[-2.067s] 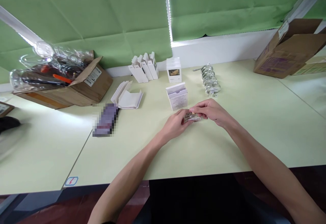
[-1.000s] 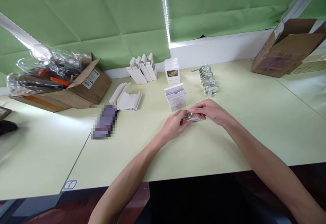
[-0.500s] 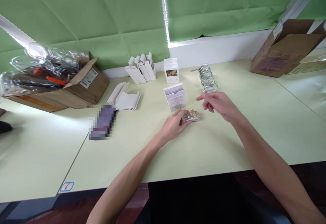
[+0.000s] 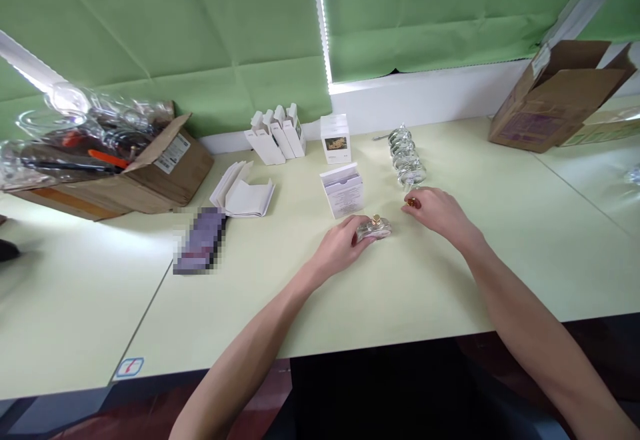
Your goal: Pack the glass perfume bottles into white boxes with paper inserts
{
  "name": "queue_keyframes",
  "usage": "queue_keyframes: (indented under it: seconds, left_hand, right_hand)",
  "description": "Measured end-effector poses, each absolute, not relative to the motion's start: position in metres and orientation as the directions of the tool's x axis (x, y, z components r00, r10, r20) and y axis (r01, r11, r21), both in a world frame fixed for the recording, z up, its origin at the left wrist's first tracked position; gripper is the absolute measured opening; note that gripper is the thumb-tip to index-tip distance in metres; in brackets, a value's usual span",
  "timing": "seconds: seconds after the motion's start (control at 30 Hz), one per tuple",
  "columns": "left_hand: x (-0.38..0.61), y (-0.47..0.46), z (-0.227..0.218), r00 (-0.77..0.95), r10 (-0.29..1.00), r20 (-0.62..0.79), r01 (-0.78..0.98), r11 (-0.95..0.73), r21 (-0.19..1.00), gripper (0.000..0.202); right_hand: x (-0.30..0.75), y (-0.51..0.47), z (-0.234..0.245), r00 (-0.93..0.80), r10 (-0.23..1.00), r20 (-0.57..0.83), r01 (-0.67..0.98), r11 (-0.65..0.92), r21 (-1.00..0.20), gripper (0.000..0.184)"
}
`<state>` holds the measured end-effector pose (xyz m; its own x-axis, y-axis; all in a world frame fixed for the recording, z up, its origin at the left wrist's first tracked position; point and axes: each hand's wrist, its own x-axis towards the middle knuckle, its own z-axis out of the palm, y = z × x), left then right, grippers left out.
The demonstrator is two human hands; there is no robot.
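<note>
My left hand (image 4: 341, 245) is closed around the side of a clear glass perfume bottle (image 4: 381, 228) with a gold spray top. The bottle stands on the table, and my fingers cover its left end. To the right and slightly farther back, my right hand (image 4: 440, 212) pinches a small amber-gold piece (image 4: 413, 202); its exact kind is too small to make out. Just beyond that hand is a row of clear glass bottles (image 4: 406, 159). Behind my left hand, a white carton (image 4: 344, 195) stands with its top flap raised.
Another white box (image 4: 336, 139) with a picture stands farther back, beside several narrow white cartons (image 4: 276, 137). Folded white papers (image 4: 247, 197) and a pixelated dark object (image 4: 203, 240) lie left. Cardboard boxes stand at left (image 4: 170, 177) and right (image 4: 537, 117).
My right hand, earlier with its index finger extended, has shifted slightly right and down and now pinches the small amber-gold piece. My left hand stays on the perfume bottle.
</note>
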<state>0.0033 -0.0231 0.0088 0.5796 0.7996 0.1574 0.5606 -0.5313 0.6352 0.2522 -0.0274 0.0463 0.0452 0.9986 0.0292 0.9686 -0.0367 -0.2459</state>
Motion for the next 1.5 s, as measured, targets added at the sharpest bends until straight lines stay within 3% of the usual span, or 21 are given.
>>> queue_keyframes:
  seconds: [0.17, 0.27, 0.37, 0.6, 0.77, 0.87, 1.33, 1.5]
  left_hand:
    - [0.004, -0.022, 0.007, 0.592, 0.788, 0.168, 0.544, -0.545, 0.638, 0.032]
    - [0.004, -0.021, 0.007, 0.594, 0.786, 0.170, 0.537, -0.545, 0.644, 0.031]
    - [0.004, -0.021, 0.007, 0.594, 0.787, 0.165, 0.533, -0.538, 0.653, 0.030]
    - [0.004, -0.021, 0.006, 0.603, 0.781, 0.162, 0.512, -0.534, 0.673, 0.030]
    - [0.004, -0.021, 0.006, 0.607, 0.774, 0.183, 0.492, -0.546, 0.678, 0.029]
    - [0.004, -0.021, 0.006, 0.609, 0.769, 0.194, 0.483, -0.554, 0.678, 0.027]
    - [0.005, -0.022, 0.009, 0.605, 0.776, 0.179, 0.505, -0.547, 0.667, 0.029]
    - [0.004, -0.022, 0.010, 0.607, 0.775, 0.176, 0.496, -0.543, 0.677, 0.025]
  right_hand:
    - [0.237, -0.037, 0.059, -0.035, 0.949, 0.313, 0.765, 0.226, -0.603, 0.019]
    - [0.223, -0.049, 0.070, -0.028, 0.897, 0.441, 0.617, 0.363, -0.698, 0.022]
    - [0.212, -0.058, 0.078, -0.082, 0.833, 0.547, 0.577, 0.487, -0.656, 0.017]
    - [0.204, -0.062, 0.073, -0.243, 0.651, 0.719, 0.637, 0.666, -0.388, 0.020]
    - [0.202, -0.058, 0.061, -0.345, 0.698, 0.627, 0.712, 0.630, -0.310, 0.023]
    - [0.203, -0.057, 0.056, -0.369, 0.742, 0.560, 0.705, 0.616, -0.353, 0.026]
    - [0.203, -0.056, 0.047, -0.308, 0.819, 0.484, 0.640, 0.555, -0.532, 0.027]
    - [0.204, -0.063, 0.053, -0.265, 0.924, 0.277, 0.773, 0.375, -0.512, 0.041]
